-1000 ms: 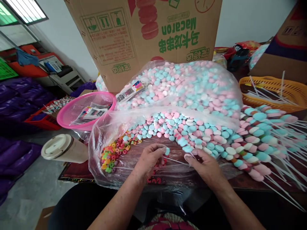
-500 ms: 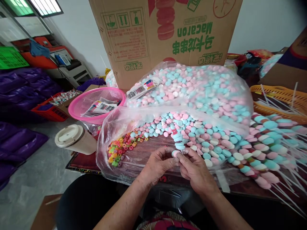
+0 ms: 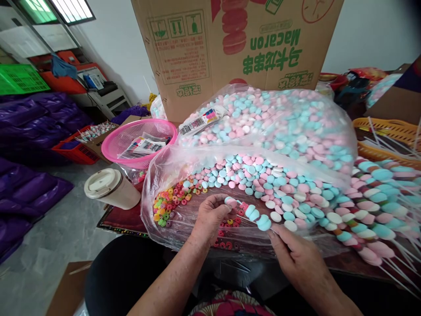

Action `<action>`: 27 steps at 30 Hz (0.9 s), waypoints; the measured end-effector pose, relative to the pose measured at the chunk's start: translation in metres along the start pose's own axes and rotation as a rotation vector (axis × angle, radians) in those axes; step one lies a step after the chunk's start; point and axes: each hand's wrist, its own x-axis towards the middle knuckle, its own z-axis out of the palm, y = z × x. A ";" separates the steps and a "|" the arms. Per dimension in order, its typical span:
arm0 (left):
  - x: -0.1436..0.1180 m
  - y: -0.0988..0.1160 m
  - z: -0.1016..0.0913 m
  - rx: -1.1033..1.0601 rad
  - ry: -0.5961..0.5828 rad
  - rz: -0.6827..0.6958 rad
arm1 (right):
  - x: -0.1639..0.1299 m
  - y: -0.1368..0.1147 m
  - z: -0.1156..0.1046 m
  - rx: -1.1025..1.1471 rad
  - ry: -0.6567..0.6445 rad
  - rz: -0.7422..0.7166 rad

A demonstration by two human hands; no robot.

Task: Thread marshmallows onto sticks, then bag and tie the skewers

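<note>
A candy skewer (image 3: pixel 252 212) with puffy blue marshmallows and small red gummy rings slants between my two hands. My right hand (image 3: pixel 297 252) pinches its lower right end, just below the last blue marshmallow. At the upper left end, my left hand (image 3: pixel 212 217) holds a pink and blue marshmallow (image 3: pixel 230 202) between thumb and fingers; whether the stick's tip is inside it I cannot tell. Beneath the hands lie red gummy rings (image 3: pixel 226 245) on the plastic. Loose pink, blue and white marshmallows (image 3: pixel 259 175) spread behind them, spilling from a large clear bag (image 3: pixel 283 118).
Colourful gummy rings (image 3: pixel 164 206) are heaped at the left. A pink basket (image 3: pixel 107 151) with printed packets and a lidded cup (image 3: pixel 115 188) stand beyond. Finished skewers (image 3: pixel 371 210) pile up at the right, before an orange basket (image 3: pixel 388 125). A tall carton (image 3: pixel 197 48) rises behind.
My hands have moved apart, the right one to the right and downward. The skewer has swung from nearly upright to slanting between them. The view has shifted slightly left.
</note>
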 end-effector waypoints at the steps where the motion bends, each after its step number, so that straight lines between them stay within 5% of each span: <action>1: 0.000 0.000 0.000 0.000 0.004 0.001 | -0.001 0.000 0.001 -0.030 -0.003 -0.016; 10: -0.005 -0.001 0.002 0.071 0.010 0.018 | -0.001 -0.003 0.012 -0.218 -0.058 -0.040; 18: -0.001 -0.013 0.000 0.294 0.065 0.241 | -0.004 -0.005 0.013 -0.345 -0.090 -0.052; 27: 0.000 -0.016 -0.011 0.432 0.046 0.375 | 0.002 -0.008 0.007 -0.157 -0.137 -0.129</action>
